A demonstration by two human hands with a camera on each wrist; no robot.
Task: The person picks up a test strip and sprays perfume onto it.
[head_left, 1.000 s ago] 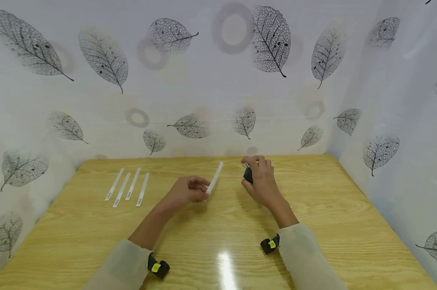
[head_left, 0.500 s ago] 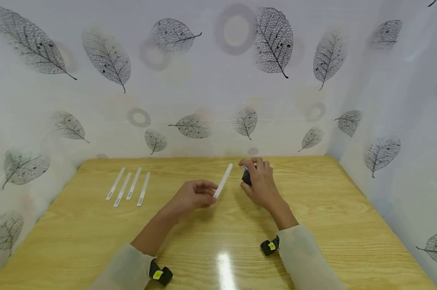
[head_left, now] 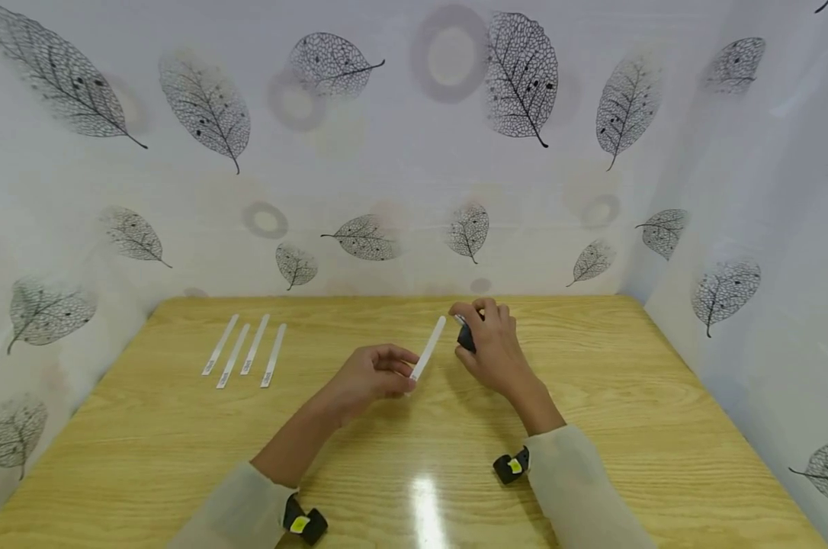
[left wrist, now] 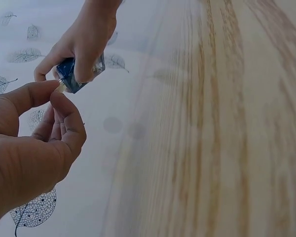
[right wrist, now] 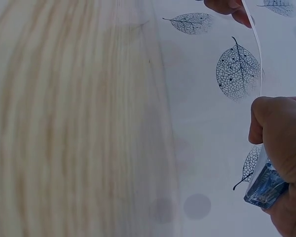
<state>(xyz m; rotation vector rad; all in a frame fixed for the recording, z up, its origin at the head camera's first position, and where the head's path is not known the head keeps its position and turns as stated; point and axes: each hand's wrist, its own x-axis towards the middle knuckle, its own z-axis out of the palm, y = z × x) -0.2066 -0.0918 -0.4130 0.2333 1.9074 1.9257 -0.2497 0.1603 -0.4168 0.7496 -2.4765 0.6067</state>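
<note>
White strips (head_left: 255, 345): four of them over on the left of the table (head_left: 627, 427), side by side, apart, all slanting alike, far ends to the right, dark printing at the near ends.

Left sleeve (head_left: 232, 507): pale cloth at the bottom edge, a black wrist device (head_left: 306, 524) by its cuff.

Left hand (head_left: 373, 377): and here's the pinch! Thumb and forefinger have the near end of the held strip (head_left: 429, 349); the other fingers are loosely bent.

Held strip: right between the two hands, apparently lifted above the wood. Long axis on the diagonal, away from the person and to the right; the free end points up toward the right hand, and the right wrist view gives its length a slight bow.

Gap: this is the one to watch. In the head view the free tip sits just beside the blue bottle (head_left: 466, 338), if bottle it is, and nearer the right hand than the left; contact in depth, cannot tell.

Blue bottle: see-through and faceted, a silvery top under the forefinger; which way any nozzle faces, cannot tell.

Right hand (head_left: 492, 343): wrapped firmly round that bottle, forefinger arched over the top.

Right sleeve (head_left: 585, 480): same pale cloth, leaf-printed hanging (head_left: 778, 183) beyond.
</note>
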